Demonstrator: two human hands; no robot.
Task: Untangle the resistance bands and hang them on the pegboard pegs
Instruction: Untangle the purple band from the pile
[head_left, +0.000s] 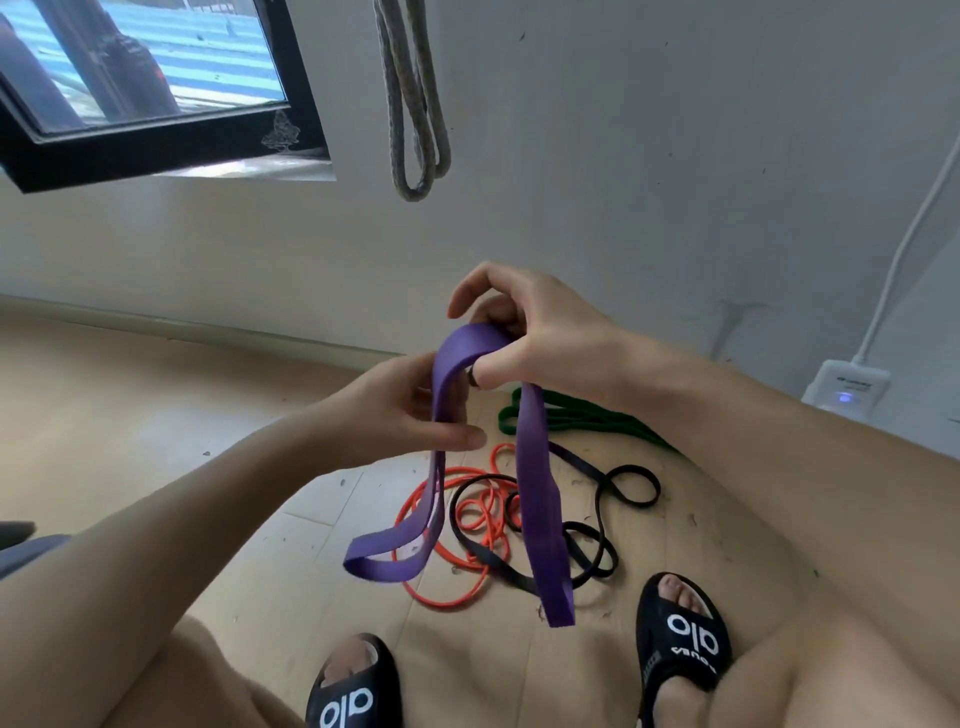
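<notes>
Risks first, L to R. Left hand (415, 410) pinching one strand of purple flat band (535, 499) w/ thumb + fingers; smooth rubber, so could slip out if pulled hard. Hanging left loop of it twisted near the bottom; if hung as is, twist likely stays in. Right hand (524, 332) curled round the band's top fold, ring on one finger; rubber could snag there. Right strand dangling low over the floor pile, not clearly free of it; lifting fast could drag other bands up and re-knot.

Materials and shapes, same order. Black-framed window (156, 104) top left, glossy. Wood-look plank floor (130, 405), pale, w/ small dark specks. Grey band (413, 104) already hanging on white wall, woven-looking, doubled into long loops; peg itself out of view. Orange tube band (470, 512) thin, round, coiled on floor. Black flat band (597, 540) narrow, looped, crossing over the orange one. Green band (571, 415) matte, flat, folded behind, near wall. White power strip (844, 387) far right, blue light on. Black slides (685, 639) at bottom, white logo.
</notes>
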